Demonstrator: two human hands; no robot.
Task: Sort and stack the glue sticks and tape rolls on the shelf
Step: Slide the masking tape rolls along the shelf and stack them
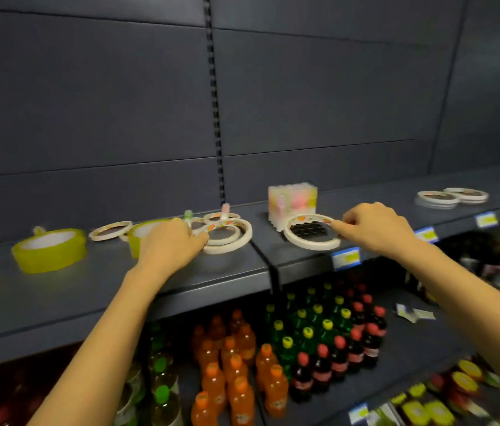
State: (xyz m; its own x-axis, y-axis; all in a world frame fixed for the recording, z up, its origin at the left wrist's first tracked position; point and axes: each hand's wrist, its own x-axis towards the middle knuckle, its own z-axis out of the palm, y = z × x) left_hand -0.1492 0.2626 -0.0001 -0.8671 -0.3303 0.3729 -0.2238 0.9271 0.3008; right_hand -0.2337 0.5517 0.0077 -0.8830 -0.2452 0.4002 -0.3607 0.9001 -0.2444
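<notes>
On the dark shelf (pixel 58 290), my right hand (pixel 374 227) pinches the right edge of a thin white tape roll (pixel 307 241) that lies in front of a wrapped pack of glue sticks (pixel 292 200). My left hand (pixel 170 244) rests on the shelf with its fingers touching a small pile of thin white tape rolls (pixel 230 238); whether it grips one I cannot tell. Two loose glue sticks (pixel 224 210) stand among those rolls. Wide yellow-green tape rolls (pixel 49 250) sit to the left, one partly hidden behind my left hand. Stacked thin rolls (pixel 451 196) lie far right.
Another thin tape roll (pixel 110 230) lies behind the yellow-green ones. Price tags (pixel 346 258) hang on the shelf's front edge. Below, the lower shelf holds rows of orange, green and dark drink bottles (pixel 304 348). The back panel (pixel 304 103) rises behind the shelf.
</notes>
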